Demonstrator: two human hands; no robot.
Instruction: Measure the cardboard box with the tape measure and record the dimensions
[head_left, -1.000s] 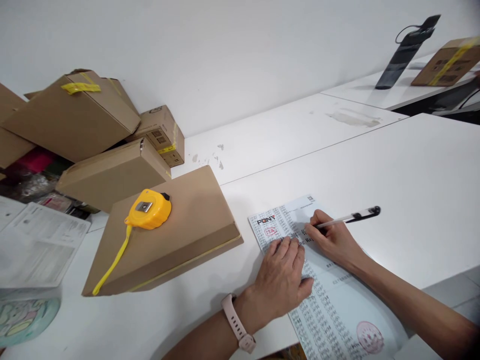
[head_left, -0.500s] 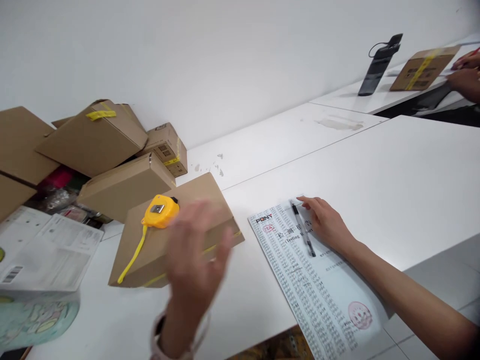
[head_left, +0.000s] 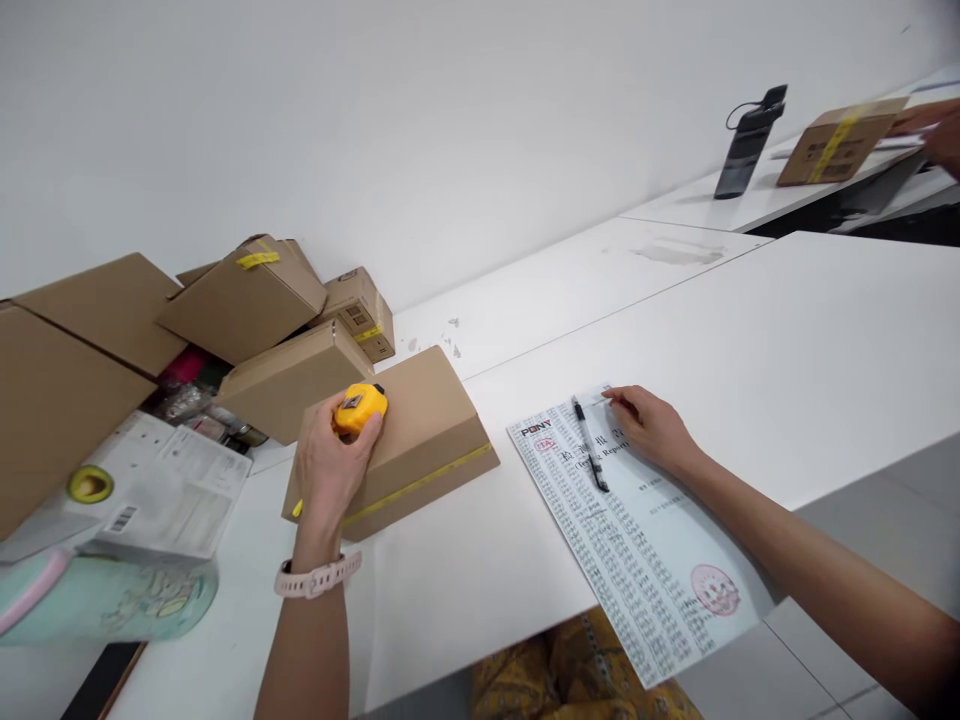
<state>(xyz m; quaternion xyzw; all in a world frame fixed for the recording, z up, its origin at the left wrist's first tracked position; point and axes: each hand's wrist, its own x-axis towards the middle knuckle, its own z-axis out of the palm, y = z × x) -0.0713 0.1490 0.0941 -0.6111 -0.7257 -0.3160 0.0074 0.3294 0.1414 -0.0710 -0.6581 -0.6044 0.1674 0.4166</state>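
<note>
My left hand (head_left: 339, 450) is closed around a yellow-orange tape measure (head_left: 361, 408) with a dark button. The tape measure is over the top of a brown cardboard box (head_left: 420, 400), and a short piece of yellow tape blade (head_left: 298, 508) shows beside my wrist. On the right, a printed testing report (head_left: 637, 560) lies on the table, its lower end past the front edge. My right hand (head_left: 646, 425) rests at its upper right edge, fingers curled together on the paper; the thumb is partly hidden. A black-and-clear pen (head_left: 591, 445) lies across the report, left of my fingers.
Several cardboard boxes (head_left: 244, 305) are piled at the left by the wall. Nearer are a white printed package (head_left: 176, 490) and a mint-green bottle (head_left: 150, 600). Far right, a dark water bottle (head_left: 742, 155) and a taped box (head_left: 840, 145) stand near another person's hands (head_left: 941, 135).
My left hand has come down onto the tape measure and closed around it. My right hand has stayed on the report. The view has shifted slightly left.
</note>
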